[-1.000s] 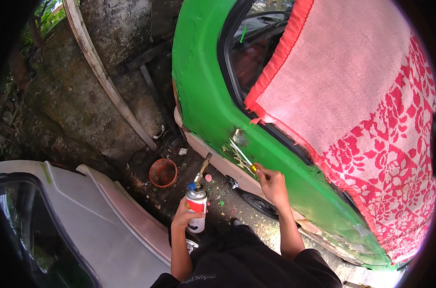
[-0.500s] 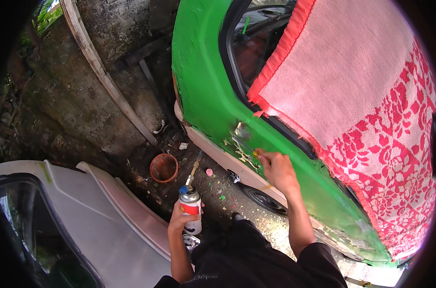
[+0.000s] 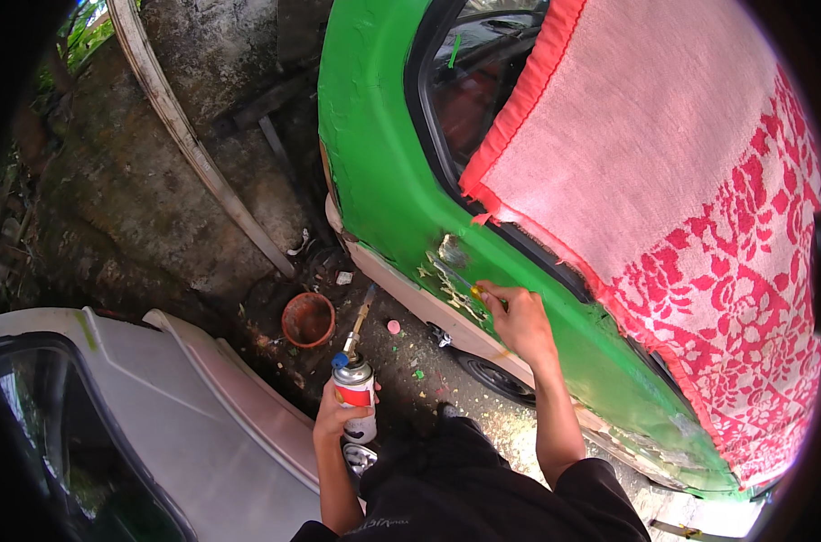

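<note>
While torch (image 3: 355,371) is gripped by left hand (image 3: 332,415) | yellow-handled tool (image 3: 475,291) is pinched by right hand (image 3: 524,325) at chipped paint (image 3: 454,296)

Black short-sleeved shirt (image 3: 492,506) with pale lettering (image 3: 388,523) across its front, dark legwear (image 3: 455,443), bare forearms (image 3: 559,420).

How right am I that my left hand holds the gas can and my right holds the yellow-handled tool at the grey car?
Wrong car: the head view shows your right hand holding the yellow-handled tool at the green car. The rest is right.
</note>
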`<state>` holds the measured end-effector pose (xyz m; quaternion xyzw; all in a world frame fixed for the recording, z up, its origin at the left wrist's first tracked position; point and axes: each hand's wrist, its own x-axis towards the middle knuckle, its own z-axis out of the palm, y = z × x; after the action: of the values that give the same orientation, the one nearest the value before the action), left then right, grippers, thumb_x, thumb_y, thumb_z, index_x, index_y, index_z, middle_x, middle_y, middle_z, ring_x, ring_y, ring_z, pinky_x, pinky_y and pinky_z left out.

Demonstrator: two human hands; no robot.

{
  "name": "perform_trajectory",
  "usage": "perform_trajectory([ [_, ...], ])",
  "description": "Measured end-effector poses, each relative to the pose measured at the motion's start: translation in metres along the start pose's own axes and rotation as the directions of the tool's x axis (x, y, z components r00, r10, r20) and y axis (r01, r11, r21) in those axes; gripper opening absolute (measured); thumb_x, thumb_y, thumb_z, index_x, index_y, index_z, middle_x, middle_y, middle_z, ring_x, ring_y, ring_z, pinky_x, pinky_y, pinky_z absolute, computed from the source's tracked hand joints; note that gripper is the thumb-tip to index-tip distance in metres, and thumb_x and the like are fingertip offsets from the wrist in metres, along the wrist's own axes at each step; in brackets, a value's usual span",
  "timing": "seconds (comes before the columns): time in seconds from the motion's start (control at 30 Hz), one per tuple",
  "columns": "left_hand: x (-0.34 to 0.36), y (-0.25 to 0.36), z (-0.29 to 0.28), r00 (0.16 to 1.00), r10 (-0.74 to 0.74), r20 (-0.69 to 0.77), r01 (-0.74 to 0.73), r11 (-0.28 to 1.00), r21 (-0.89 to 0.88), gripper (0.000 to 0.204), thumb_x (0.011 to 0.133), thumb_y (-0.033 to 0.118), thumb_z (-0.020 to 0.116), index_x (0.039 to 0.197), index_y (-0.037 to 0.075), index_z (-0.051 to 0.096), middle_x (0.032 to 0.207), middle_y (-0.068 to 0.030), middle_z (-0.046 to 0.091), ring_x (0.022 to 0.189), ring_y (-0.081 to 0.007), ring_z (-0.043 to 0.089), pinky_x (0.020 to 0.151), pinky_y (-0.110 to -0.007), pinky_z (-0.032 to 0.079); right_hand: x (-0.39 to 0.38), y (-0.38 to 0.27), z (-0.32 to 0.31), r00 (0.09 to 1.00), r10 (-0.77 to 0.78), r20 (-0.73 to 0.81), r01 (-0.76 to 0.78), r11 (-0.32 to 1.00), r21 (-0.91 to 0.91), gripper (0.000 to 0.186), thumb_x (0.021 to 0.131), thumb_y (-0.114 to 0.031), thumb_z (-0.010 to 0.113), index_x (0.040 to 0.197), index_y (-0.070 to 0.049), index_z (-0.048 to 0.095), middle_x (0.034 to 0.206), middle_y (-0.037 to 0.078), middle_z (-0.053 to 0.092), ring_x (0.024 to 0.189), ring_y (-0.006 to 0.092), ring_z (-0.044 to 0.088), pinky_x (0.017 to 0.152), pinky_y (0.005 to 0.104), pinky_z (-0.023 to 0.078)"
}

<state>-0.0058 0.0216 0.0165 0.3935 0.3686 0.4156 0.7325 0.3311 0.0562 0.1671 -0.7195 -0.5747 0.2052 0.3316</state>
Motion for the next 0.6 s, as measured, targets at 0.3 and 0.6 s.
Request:
perform_trajectory([
  [0.3,-0.004,-0.001,0.004,0.999,0.032,-0.013,-0.031,0.997,0.064,0.069,0.058,-0.004,0.086,0.121,0.002,0.059,0.106,-0.0125,0.072,0.089,-0.0214,0.071,0.082,-0.037,0.059,0.011,0.018,0.045,0.995,0.040,0.097,-0.028,0.992,-0.126,0.026,0.098,-0.014,0.064,0.120,-0.004,0.075,0.103,0.024,0.074,0.090,0.0394,0.074,0.086,0.0422,0.057],
  [0.6,0.001,-0.001,-0.001,1.000,0.017,0.013,-0.017,1.000,0.023,0.070,0.059,-0.003,0.087,0.122,0.001,0.059,0.107,-0.0124,0.072,0.089,-0.0208,0.071,0.082,-0.036,0.059,-0.017,0.001,-0.006,0.999,-0.022,-0.039,0.020,0.998,-0.058,0.024,0.098,-0.015,0.066,0.119,-0.008,0.076,0.099,0.024,0.074,0.088,0.0353,0.075,0.083,0.0422,0.056],
])
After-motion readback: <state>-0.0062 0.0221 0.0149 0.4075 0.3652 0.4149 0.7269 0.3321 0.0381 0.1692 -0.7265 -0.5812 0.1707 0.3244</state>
